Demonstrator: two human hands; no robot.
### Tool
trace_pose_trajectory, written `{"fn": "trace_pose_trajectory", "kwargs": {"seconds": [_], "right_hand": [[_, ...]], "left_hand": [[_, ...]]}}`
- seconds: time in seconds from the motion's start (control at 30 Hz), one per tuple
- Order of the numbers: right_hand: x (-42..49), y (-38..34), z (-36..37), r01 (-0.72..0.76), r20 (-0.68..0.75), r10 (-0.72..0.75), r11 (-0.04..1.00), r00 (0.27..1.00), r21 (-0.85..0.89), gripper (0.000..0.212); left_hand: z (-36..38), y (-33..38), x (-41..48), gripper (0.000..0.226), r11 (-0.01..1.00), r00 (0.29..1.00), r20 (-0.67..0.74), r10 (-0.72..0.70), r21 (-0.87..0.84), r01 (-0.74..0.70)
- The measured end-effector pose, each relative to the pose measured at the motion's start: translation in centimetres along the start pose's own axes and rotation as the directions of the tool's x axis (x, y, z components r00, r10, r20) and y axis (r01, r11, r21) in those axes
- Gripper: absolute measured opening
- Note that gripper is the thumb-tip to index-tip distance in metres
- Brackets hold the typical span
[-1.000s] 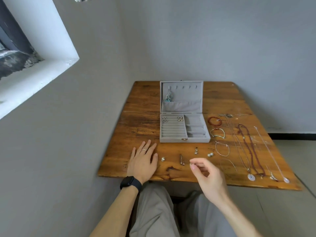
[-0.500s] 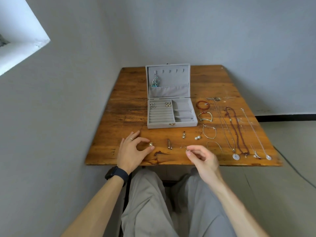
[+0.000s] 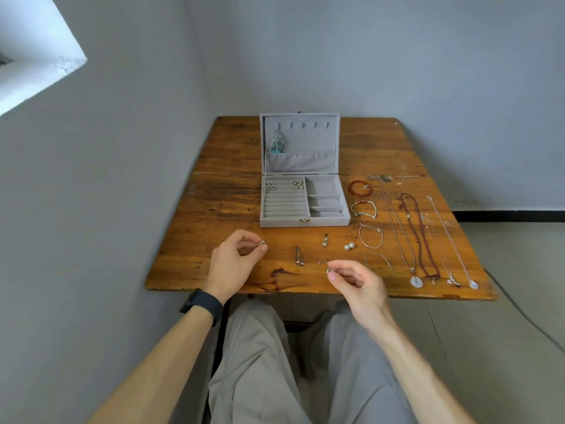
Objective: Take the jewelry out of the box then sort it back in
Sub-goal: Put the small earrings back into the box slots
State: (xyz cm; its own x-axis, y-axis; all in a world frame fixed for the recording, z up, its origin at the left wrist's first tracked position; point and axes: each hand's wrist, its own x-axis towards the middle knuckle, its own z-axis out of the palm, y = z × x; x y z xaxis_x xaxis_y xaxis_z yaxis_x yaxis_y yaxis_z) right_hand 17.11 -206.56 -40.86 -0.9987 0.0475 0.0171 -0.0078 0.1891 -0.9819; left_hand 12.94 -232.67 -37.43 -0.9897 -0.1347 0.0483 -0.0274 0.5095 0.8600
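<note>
While the open jewelry box (image 3: 305, 222) is holding rings (image 3: 270, 187) and, in its lid, a turquoise piece (image 3: 277, 145), the left hand (image 3: 232, 264) is pinching a small earring (image 3: 261, 243). The right hand (image 3: 357, 283) is pinching a second earring (image 3: 329, 270) above the table (image 3: 214, 209)

We mark the grey jewelry box (image 3: 281, 222), the orange-brown worktop (image 3: 226, 194) with dark grain streaks, the red bead bracelet (image 3: 350, 188), white pearl earrings (image 3: 349, 246), turquoise pendant (image 3: 277, 146) and black wristband (image 3: 203, 302).

Left hand (image 3: 235, 260) raised, nearer than jewelry box (image 3: 284, 222), off its left corner; thumb and forefinger pinch small silver piece (image 3: 261, 243). Right hand (image 3: 359, 281) nearer than box, right of centre, pinches second small piece (image 3: 329, 270). Forearms bare.
</note>
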Motion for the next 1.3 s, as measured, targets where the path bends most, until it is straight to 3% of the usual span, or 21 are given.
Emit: {"fn": "trace_pose_trajectory", "kwargs": {"seconds": [0.17,0.43,0.67,0.93,1.1,1.3], "right_hand": [[0.0,-0.5,-0.1,-0.023,-0.019,0.023,1.000,1.000,-0.012,0.018],[2.9,-3.3,-0.6,0.057,0.061,-0.050,0.993,0.997,-0.108,0.014],[10.1,-7.2,0.2,0.138,0.155,-0.098,0.950,0.983,-0.280,0.011],[18.3,-9.0,2.3,0.227,0.232,-0.092,0.717,0.968,-0.659,0.005],[20.9,-9.0,3.4,0.294,0.367,0.008,0.583,0.930,-0.757,0.011],[22.5,-9.5,4.3,0.360,0.424,0.073,0.413,0.903,-0.836,0.012]], "left_hand": [[0.6,0.7,0.6,0.015,0.986,0.998,0.041,-0.045,-0.162,0.051],[0.6,-0.3,1.7,0.022,0.859,0.983,0.060,-0.175,-0.479,0.183],[-0.1,-1.2,2.0,0.021,0.767,0.967,0.120,-0.227,-0.589,0.253],[0.6,-1.5,2.1,0.015,0.792,0.972,0.099,-0.212,-0.565,0.230],[0.5,-1.8,2.2,0.017,0.792,0.972,0.116,-0.204,-0.564,0.234],[0.6,-1.9,2.3,0.018,0.798,0.973,0.113,-0.201,-0.558,0.230]]}}
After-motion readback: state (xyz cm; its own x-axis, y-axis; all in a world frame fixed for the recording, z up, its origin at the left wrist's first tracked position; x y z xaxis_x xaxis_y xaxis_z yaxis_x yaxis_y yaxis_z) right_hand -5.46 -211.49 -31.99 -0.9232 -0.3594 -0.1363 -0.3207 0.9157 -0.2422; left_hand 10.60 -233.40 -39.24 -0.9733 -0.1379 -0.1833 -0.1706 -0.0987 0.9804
